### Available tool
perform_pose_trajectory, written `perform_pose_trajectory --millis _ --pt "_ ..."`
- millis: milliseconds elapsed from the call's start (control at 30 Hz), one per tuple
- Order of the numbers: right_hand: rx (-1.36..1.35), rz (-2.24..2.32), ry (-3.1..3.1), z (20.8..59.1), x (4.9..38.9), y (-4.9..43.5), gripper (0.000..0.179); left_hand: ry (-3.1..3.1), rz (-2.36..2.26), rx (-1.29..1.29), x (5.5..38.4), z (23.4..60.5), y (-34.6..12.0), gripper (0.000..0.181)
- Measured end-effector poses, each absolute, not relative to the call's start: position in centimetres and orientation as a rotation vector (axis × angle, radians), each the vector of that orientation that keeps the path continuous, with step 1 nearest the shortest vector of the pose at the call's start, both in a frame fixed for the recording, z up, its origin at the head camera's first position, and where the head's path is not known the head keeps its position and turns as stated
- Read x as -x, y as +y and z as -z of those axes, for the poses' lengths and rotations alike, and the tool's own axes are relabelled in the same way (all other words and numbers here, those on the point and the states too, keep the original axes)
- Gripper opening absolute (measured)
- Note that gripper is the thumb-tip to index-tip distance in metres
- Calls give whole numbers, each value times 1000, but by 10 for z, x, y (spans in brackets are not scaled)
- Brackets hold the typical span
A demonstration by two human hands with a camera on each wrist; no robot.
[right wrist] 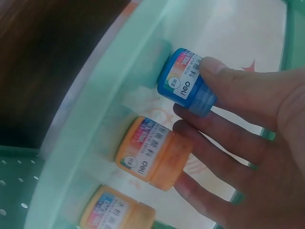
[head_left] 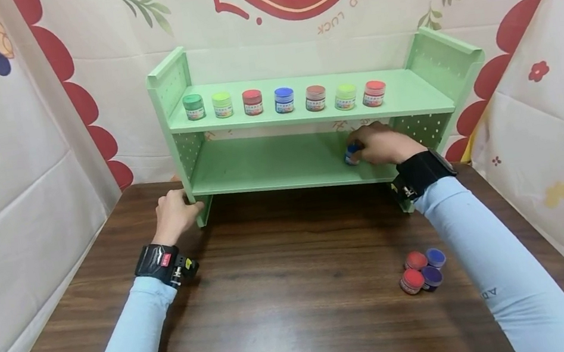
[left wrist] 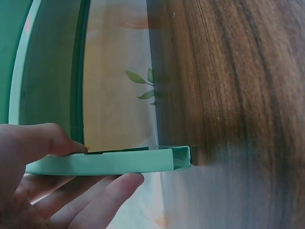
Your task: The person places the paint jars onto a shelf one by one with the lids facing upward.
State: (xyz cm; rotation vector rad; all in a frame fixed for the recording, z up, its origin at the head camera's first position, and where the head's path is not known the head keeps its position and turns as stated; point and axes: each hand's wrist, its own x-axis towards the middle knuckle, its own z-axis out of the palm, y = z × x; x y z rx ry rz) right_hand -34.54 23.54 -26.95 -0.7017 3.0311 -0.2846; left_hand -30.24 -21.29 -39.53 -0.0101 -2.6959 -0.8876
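My right hand pinches a small blue paint jar by its lid, between thumb and fingers. The jar is at the right part of the lower shelf of a light green two-tier rack. Two orange paint jars stand beside it in the right wrist view, an orange jar close under the fingers and another orange jar farther along; my hand hides them in the head view. My left hand grips the rack's left side panel near its foot, thumb on one face and fingers on the other.
A row of paint jars lines the upper shelf, from a dark green jar to a red jar. Several red and blue jars, among them a red jar, cluster on the brown table beside my right forearm. Printed cloth hangs behind.
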Motion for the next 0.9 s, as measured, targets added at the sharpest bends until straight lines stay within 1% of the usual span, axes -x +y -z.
perform_pose_trajectory --millis 100,333,533,767,900 --pt "677 284 3029 271 346 236 34 -2700 885 12 303 395 -212 25" --pt "665 286 3021 271 348 234 32 -2694 882 10 303 394 -212 25" --pt "646 257 3008 268 349 234 35 -2704 890 15 304 394 -212 26" --pt "589 326 2997 265 346 234 60 -2707 885 8 305 395 -212 25" --pt "627 405 3042 262 337 236 52 -2703 895 11 305 396 -213 26"
